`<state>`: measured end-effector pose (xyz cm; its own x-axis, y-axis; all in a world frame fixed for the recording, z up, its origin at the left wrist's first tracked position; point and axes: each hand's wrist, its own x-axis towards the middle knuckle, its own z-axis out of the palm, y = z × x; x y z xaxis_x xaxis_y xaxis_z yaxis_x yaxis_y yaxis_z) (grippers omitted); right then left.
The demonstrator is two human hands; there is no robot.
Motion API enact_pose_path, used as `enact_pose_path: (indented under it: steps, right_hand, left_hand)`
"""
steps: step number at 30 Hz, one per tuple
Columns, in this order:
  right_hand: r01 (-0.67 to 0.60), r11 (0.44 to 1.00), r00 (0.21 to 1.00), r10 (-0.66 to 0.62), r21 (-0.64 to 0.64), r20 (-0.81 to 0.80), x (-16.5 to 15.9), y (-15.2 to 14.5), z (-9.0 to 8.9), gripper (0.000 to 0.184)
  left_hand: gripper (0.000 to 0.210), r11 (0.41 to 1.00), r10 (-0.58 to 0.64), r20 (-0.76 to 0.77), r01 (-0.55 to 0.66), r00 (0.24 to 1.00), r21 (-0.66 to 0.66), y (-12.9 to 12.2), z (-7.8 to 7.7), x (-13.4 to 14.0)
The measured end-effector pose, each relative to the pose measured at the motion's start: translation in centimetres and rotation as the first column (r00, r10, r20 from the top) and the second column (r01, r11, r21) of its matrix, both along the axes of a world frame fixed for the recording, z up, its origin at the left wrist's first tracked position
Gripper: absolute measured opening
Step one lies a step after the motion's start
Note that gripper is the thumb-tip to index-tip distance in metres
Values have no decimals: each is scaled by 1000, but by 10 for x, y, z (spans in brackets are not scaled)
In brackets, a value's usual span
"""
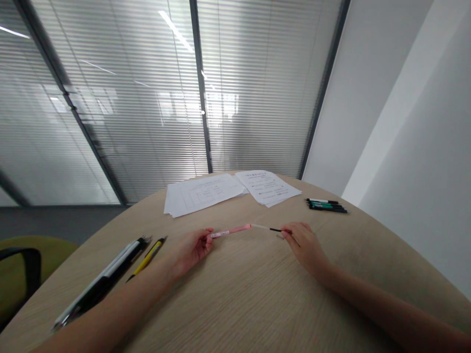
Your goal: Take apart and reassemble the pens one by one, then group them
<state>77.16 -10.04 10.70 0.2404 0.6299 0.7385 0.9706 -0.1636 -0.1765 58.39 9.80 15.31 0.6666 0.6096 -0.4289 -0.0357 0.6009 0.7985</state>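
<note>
My left hand (195, 249) is closed on one end of a pink pen barrel (239, 229), held just above the table and pointing right. Between the fingertips of my right hand (303, 245) is a thin pen refill (275, 229), dark near the fingers and clear toward its far end. That clear end meets the right-hand mouth of the barrel; whether it sits inside or only touches, I cannot tell. Below the refill, by my right fingertips, there is a small greyish bit (280, 237), too small to name.
Left of my left forearm lie a yellow pen (147, 259) and a group of black and white pens (106, 274). Printed sheets (206, 193) and more papers (268, 187) rest at the back. Several dark and green pens (326, 206) lie at right. A green chair (55, 260) stands at left.
</note>
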Motion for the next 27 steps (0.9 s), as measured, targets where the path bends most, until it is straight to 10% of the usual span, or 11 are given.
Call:
enact_pose_path:
  steps: [21, 24, 27]
  right_hand:
    - [-47, 997, 987, 56, -65, 147, -9, -4, 10, 17]
    - [-68, 996, 984, 76, -56, 163, -11, -5, 12, 17]
    - [-93, 995, 979, 97, -32, 178, -13, -5, 13, 15]
  left_hand:
    - [14, 943, -7, 1, 6, 1000, 332, -12, 12, -2]
    - [10, 821, -148, -97, 177, 984, 543, -17, 8, -3]
    - [16, 448, -246, -296, 379, 923, 809, -22, 1, -5]
